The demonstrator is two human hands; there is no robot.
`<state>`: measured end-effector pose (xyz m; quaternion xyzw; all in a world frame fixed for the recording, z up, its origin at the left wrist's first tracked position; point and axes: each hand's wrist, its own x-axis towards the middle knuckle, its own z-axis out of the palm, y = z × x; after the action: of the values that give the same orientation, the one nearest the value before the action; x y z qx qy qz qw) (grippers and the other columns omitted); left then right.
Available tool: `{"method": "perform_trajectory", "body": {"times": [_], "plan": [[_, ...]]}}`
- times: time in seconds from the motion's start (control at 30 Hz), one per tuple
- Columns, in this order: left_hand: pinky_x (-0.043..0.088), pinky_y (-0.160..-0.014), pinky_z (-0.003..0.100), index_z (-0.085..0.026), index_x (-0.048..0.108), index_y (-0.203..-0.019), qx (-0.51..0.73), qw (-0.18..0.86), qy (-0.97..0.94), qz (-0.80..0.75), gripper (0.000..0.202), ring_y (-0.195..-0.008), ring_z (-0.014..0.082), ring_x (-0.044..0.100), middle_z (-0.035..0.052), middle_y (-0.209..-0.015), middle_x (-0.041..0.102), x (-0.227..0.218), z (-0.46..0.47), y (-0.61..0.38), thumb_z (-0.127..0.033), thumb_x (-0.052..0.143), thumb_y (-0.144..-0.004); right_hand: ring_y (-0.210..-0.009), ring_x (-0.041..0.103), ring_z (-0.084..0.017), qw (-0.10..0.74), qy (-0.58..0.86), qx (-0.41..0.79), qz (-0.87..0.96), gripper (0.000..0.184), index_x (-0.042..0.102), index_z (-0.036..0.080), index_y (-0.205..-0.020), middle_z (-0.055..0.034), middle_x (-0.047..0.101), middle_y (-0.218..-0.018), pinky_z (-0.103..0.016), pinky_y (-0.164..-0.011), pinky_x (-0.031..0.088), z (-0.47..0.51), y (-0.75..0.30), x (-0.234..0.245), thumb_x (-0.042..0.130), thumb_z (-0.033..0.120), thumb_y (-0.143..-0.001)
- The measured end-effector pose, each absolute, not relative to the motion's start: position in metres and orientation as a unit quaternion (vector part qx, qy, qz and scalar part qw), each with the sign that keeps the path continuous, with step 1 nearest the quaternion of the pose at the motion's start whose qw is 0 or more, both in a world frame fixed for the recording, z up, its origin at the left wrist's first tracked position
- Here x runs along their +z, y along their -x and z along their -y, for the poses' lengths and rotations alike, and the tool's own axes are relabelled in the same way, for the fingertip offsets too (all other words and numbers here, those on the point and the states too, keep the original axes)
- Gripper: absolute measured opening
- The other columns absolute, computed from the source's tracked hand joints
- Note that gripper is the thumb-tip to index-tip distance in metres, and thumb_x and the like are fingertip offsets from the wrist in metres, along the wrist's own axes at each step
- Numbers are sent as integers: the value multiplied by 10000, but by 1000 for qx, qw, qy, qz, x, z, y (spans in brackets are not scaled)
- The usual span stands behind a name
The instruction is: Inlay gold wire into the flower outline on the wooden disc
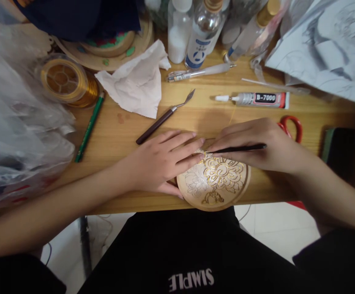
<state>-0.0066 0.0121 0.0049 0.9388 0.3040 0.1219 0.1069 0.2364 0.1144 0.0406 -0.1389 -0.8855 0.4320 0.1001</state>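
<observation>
A round wooden board (192,198) lies at the table's front edge, bearing a flower pattern (223,171) outlined in raised gold wire. Part of the drawing on its left side shows only thin pencil-like lines. Fingers stretched out, my left hand (171,163) rests over the board's upper left rim, the thumb against its left side. My right hand (251,141) is closed around a slim black tool (241,148), whose tip touches the board's upper part close to my left fingertips. Whether the tool is tweezers is too small to tell.
Beyond my hands lie a palette knife (162,120), crumpled tissue (137,87), a pen (198,72) and a B-7000 glue tube (260,99). A gold wire spool (65,79) and green pencil (90,126) are left. Red scissors (296,126) sit right; bottles (200,36) stand behind.
</observation>
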Motion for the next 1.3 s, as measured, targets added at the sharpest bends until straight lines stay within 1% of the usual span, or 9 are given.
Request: {"method": "perform_trajectory", "body": {"times": [0.4, 0.7, 0.87, 0.93, 1.03, 1.17, 1.3], "plan": [[359, -1103, 463, -105, 575, -1316, 119, 94, -942, -299, 826, -1332, 348, 463, 164, -1449, 510, 6, -13, 6, -751, 565, -801, -767, 712, -141, 106, 197, 435, 872, 141, 743, 260, -1004, -10, 754, -881, -254, -663, 536, -102, -236, 42, 642, 256, -906], [360, -1100, 464, -118, 562, -1331, 120, 94, -941, -302, 829, -1339, 352, 454, 155, -1466, 495, 5, -12, 7, -755, 563, -800, -775, 713, -129, 159, 265, 399, 863, 146, 729, 240, -997, -6, 766, -909, -239, -661, 548, -79, -236, 42, 661, 178, -884], [355, -1105, 475, -118, 565, -1326, 126, 105, -939, -303, 830, -1348, 355, 440, 163, -1476, 480, 3, -13, 6, -746, 595, -784, -824, 726, -136, 198, 328, 363, 849, 171, 724, 236, -990, -14, 773, -977, -245, -717, 575, -63, -235, 38, 686, 139, -854], [349, -1111, 470, -121, 563, -1327, 128, 106, -938, -305, 832, -1350, 352, 439, 158, -1481, 475, 2, -12, 5, -747, 599, -780, -827, 725, -141, 214, 349, 355, 840, 155, 727, 225, -969, -22, 773, -965, -251, -731, 581, -57, -235, 36, 696, 138, -845], [348, -1116, 466, -127, 558, -1332, 129, 103, -937, -307, 818, -1350, 347, 443, 146, -1484, 474, 2, -12, 5, -745, 576, -798, -805, 721, -148, 222, 382, 357, 823, 136, 731, 217, -956, -29, 770, -928, -263, -710, 588, -50, -233, 34, 685, 145, -849], [356, -1113, 481, -113, 558, -1338, 128, 101, -938, -307, 783, -1350, 354, 444, 148, -1480, 478, 3, -12, 6, -710, 561, -831, -790, 717, -167, 233, 401, 354, 812, 153, 734, 230, -970, -38, 766, -943, -300, -697, 598, -42, -231, 34, 664, 154, -857], [346, -1119, 476, -119, 549, -1351, 124, 105, -940, -301, 821, -1358, 356, 431, 155, -1486, 470, 3, -12, 7, -729, 583, -803, -745, 704, -163, 246, 414, 332, 811, 157, 735, 235, -972, -40, 763, -897, -304, -673, 594, -37, -229, 34, 669, 156, -854]]}}
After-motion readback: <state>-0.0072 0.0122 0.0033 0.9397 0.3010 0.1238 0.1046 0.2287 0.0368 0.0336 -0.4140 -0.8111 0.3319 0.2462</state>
